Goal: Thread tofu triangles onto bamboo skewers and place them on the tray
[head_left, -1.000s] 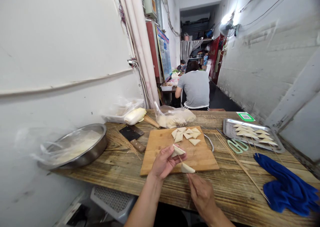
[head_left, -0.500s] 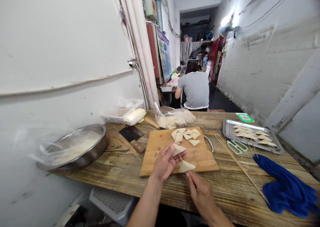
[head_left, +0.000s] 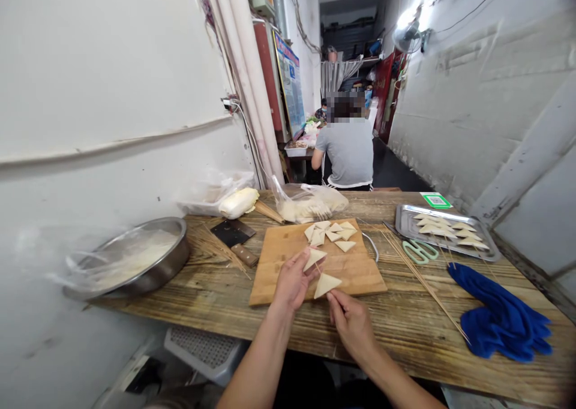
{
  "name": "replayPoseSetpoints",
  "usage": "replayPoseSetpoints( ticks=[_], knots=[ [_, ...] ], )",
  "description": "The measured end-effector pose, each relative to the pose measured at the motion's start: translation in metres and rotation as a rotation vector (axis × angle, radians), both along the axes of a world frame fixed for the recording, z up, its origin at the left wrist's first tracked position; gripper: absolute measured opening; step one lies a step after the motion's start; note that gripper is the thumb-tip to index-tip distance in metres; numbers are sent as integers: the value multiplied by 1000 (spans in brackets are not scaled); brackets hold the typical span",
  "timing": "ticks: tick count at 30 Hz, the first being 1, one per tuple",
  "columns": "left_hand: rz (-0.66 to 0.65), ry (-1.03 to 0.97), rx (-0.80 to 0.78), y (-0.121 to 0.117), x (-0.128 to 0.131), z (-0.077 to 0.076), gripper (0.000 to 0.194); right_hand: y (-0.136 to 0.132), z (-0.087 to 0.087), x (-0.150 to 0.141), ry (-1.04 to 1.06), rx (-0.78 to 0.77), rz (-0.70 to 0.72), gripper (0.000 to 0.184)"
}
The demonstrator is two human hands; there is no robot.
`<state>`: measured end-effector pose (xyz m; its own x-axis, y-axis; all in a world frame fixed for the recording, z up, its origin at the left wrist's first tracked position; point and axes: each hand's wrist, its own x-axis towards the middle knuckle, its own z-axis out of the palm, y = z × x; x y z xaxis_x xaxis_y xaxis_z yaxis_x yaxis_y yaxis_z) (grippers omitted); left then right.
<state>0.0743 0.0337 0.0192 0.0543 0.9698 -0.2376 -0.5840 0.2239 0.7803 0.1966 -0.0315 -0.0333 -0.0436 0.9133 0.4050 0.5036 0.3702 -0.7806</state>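
My left hand is closed on a pale, thin triangle, which looks like folded tofu skin. A thin wooden skewer runs from that piece down to a second pale triangle. Just below the second triangle, my right hand pinches at the line of the skewer; its fingertips hide the skewer's end. Both hands are over the near edge of a wooden cutting board. Several more triangles lie loose at the board's far side.
Left of the board are a cleaver, loose skewers and a metal basin. To the right lie scissors, a blue cloth and a metal tray of skewered triangles. A person sits beyond the table.
The lower triangle has turned and now shows its flat face more fully. Both hands stay on the skewered pieces. The whole view has shifted slightly.
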Motion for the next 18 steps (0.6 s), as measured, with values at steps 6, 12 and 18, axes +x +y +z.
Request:
replayPoseSetpoints(
  ticks=[6,12,18],
  knots=[
    [9,22,-4,-2,17,-9,22,9,-1,0,-8,5,-53,35],
    [-98,14,16,11,22,-21,40,23,-5,15,2,17,-101,35],
    [-64,691,250,46,26,-47,31,21,-13,54,47,-59,-201,35]
  ],
)
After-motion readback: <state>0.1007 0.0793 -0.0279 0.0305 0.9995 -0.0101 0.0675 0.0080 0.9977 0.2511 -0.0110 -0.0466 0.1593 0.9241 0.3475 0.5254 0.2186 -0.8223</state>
